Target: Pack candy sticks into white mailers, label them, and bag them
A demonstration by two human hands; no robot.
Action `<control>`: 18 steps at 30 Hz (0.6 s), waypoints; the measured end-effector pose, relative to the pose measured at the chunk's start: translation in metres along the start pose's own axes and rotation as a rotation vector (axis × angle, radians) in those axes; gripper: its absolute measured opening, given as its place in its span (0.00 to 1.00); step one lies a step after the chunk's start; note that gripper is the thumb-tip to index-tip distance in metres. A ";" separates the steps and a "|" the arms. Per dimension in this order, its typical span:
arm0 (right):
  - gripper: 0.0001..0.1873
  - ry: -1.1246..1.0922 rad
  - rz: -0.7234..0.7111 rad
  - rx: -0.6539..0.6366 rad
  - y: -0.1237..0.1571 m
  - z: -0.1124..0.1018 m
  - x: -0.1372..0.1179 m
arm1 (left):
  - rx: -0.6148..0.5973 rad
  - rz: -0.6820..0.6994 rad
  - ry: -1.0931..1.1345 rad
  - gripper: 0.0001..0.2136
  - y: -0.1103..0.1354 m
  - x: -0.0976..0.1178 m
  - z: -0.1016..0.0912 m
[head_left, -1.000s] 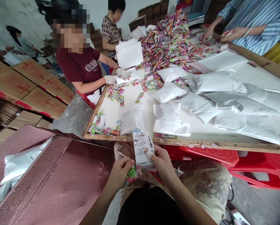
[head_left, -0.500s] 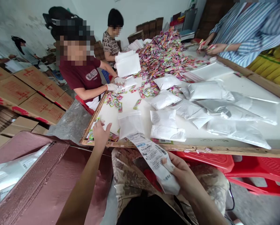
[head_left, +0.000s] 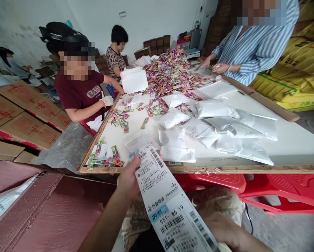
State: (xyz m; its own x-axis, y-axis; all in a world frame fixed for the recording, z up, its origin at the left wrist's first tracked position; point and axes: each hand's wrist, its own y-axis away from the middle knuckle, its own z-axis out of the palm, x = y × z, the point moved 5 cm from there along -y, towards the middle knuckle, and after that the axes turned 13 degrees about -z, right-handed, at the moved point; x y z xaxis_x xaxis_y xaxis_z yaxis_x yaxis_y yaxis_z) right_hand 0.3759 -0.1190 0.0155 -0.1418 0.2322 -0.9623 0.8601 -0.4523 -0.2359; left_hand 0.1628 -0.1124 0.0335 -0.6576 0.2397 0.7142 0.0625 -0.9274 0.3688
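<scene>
A long strip of printed shipping labels (head_left: 163,196) stretches slantwise in front of me, its barcodes facing up. My left hand (head_left: 127,178) pinches the strip's upper left edge, above the table's front edge. Lower down, my right hand (head_left: 217,224) is closed on the near part of the strip; its fingers are mostly hidden behind the paper. Just beyond the strip's far end lies a flat white zip bag (head_left: 137,139). Small colourful sachets (head_left: 114,152) lie at the table corner, left of my left hand, around a white paper piece. A filled white pouch (head_left: 176,145) rests right of the strip.
More filled white pouches (head_left: 217,107) cover the table's right half. A heap of sachets (head_left: 169,71) stands at the back. Co-workers sit or stand at the left, back and right. Cardboard boxes (head_left: 17,122), a maroon bin (head_left: 59,203) and red stools (head_left: 277,189) surround the table.
My left hand has moved from the sachets at the table corner to the label strip and gripped it. The strip is raised closer and shows longer. The view has shifted.
</scene>
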 end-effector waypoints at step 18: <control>0.34 0.058 -0.212 0.411 -0.060 -0.022 0.054 | 0.369 0.119 -0.067 0.15 -0.044 -0.012 -0.024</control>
State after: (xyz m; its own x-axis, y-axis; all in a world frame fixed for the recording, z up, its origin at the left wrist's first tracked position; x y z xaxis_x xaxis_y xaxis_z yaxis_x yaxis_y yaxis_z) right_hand 0.3277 -0.0602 -0.0196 -0.2555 0.3986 -0.8808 0.5477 -0.6911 -0.4716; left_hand 0.1498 -0.0809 -0.0056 -0.5794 0.1666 0.7978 0.4088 -0.7875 0.4613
